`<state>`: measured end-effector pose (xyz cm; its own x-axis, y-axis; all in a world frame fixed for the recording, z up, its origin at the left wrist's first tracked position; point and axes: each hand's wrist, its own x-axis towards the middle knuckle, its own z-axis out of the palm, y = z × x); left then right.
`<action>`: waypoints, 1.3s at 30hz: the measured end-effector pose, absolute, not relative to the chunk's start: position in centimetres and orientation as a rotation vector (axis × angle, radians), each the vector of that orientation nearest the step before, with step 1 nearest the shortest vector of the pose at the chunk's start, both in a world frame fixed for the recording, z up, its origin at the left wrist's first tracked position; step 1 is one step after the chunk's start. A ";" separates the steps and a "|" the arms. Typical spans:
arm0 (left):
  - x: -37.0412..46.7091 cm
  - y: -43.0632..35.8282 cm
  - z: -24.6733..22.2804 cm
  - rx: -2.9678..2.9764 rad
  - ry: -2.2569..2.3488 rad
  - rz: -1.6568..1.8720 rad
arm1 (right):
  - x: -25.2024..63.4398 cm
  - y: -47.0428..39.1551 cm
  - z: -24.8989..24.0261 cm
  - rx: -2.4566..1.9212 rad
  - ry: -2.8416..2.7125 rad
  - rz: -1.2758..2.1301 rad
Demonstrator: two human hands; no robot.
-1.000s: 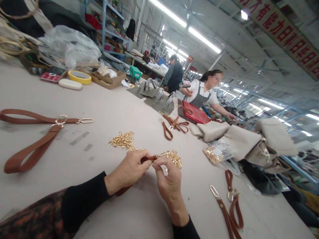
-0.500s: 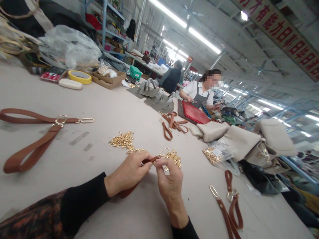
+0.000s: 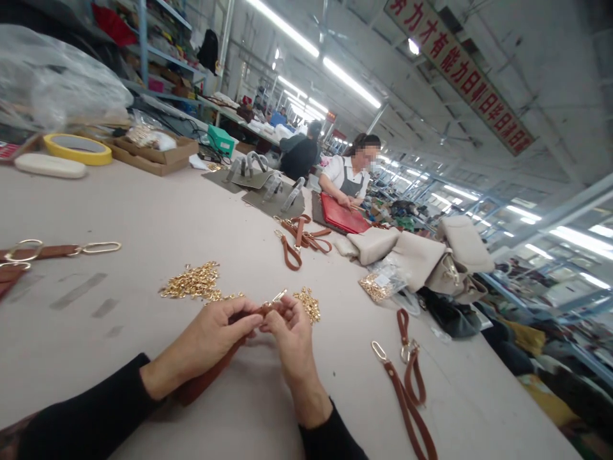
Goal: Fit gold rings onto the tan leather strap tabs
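Note:
My left hand grips a brown leather strap, which hangs below the fingers toward the table. At the strap's end, my right hand pinches the leather close to a gold oval ring. The fingertips of both hands nearly meet and partly hide the strap's end. Behind my left hand lies a pile of small gold metal pieces. A smaller gold pile sits just beyond my right hand.
Brown straps with rings lie at the right, more straps farther back. Beige bags line the right edge. Yellow tape and a cardboard box stand back left. Across the table, a person is beside a red piece.
The view has turned to the right, so the table's objects appear farther left. My right fingers have shifted around the strap's end, and the gold ring now appears more edge-on.

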<state>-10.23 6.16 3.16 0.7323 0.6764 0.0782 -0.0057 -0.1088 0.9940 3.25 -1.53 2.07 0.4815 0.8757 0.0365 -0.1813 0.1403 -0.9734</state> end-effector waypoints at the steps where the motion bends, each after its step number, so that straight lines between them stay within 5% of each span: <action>1: -10.3 6.1 3.3 1.610 0.552 0.642 | 3.0 -1.6 2.2 -1.191 -0.767 0.903; 7: -10.1 5.8 2.9 1.778 0.541 0.716 | 1.5 -2.1 3.3 -1.187 -1.044 0.937; 24: -10.9 5.5 5.6 1.905 0.647 1.026 | 3.0 -2.8 2.0 -1.119 -0.496 1.288; 30: -18.6 12.1 7.1 2.530 1.346 0.855 | 8.7 -3.6 4.6 -1.011 -0.220 0.988; 39: -31.1 18.6 3.6 2.371 1.938 0.592 | 18.0 -10.5 5.4 -0.686 -0.181 0.154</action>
<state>-31.14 18.64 3.55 0.1560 0.9490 0.2740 0.9402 -0.2277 0.2534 18.00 -10.45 5.35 0.9731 0.1997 0.1149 -0.0811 0.7638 -0.6403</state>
